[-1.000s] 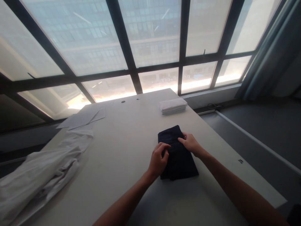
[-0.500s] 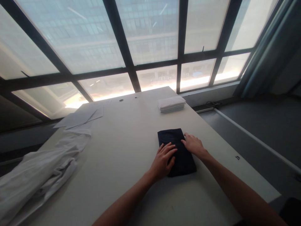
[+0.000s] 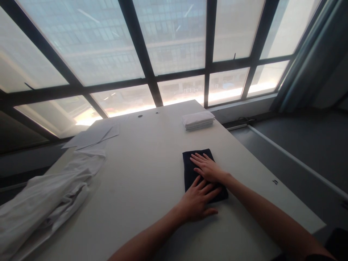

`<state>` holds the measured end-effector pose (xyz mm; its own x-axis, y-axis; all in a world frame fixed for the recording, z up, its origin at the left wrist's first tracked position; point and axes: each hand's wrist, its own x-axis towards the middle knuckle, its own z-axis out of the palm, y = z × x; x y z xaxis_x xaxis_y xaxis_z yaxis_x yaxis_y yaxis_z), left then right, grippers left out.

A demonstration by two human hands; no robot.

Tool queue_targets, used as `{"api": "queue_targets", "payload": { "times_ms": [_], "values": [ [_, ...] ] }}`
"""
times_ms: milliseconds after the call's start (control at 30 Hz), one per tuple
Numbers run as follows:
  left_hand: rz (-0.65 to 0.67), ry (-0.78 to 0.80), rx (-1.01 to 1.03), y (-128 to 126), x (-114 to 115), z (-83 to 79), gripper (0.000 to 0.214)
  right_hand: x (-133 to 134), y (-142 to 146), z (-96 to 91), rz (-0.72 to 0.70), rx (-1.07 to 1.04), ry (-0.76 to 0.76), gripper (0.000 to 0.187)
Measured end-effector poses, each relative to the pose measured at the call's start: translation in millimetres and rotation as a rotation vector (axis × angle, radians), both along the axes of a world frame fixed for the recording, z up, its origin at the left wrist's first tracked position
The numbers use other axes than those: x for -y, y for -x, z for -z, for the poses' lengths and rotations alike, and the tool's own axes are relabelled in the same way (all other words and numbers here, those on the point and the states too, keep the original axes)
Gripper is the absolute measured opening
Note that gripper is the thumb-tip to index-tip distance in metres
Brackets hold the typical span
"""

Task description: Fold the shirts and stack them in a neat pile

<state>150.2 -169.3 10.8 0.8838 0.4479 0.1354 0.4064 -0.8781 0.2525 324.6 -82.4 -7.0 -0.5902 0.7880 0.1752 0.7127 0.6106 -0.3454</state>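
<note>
A dark navy folded cloth (image 3: 188,170) lies flat on the white table (image 3: 136,174), a neat rectangle with part of it covered by my hands. My left hand (image 3: 199,201) rests on its near half, fingers spread and thumb reaching past the near edge. On the far half lies my right hand (image 3: 208,167), palm down with its fingers stretched out. The left fingertips come close to the right hand's heel; whether they touch, I cannot tell.
A stack of folded white cloth (image 3: 198,120) sits toward the table's far right. Rumpled white fabric (image 3: 54,195) spreads along the left side, with paper sheets (image 3: 95,134) beyond it. Windows stand behind the table, and a curtain (image 3: 301,65) hangs at right.
My right hand has moved from the cloth's right edge onto its far half. My left hand has slid nearer to me and to the right. The cloth has barely shifted.
</note>
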Motion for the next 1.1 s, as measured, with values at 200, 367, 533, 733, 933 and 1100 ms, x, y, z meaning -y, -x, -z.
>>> {"api": "queue_targets", "payload": {
  "times_ms": [200,367,533,733,933,1100],
  "values": [
    [0.012,0.06,-0.005,3.2,2.1,4.9,0.077,-36.6,-14.8,5.2,0.047,0.072,0.026,0.06],
    [-0.113,0.209,0.131,5.1,-14.9,-1.4,0.052,-52.9,-19.2,8.5,0.17,0.106,0.051,0.059],
    [-0.511,0.116,0.13,10.3,-68.8,12.6,0.059,-51.3,-18.8,13.4,0.203,0.102,0.048,0.058],
    [-0.643,0.172,0.092,21.6,-120.3,25.9,0.059,-50.5,-19.7,16.6,0.218,0.083,0.061,0.057],
    [-0.723,0.013,0.126,-1.6,-90.3,10.2,0.052,-51.8,-19.7,19.9,0.259,0.052,0.051,0.055],
    [-0.503,-0.057,0.111,-32.0,-18.0,22.3,0.071,-54.6,-23.0,22.7,0.245,0.042,0.064,0.054]
  ]
}}
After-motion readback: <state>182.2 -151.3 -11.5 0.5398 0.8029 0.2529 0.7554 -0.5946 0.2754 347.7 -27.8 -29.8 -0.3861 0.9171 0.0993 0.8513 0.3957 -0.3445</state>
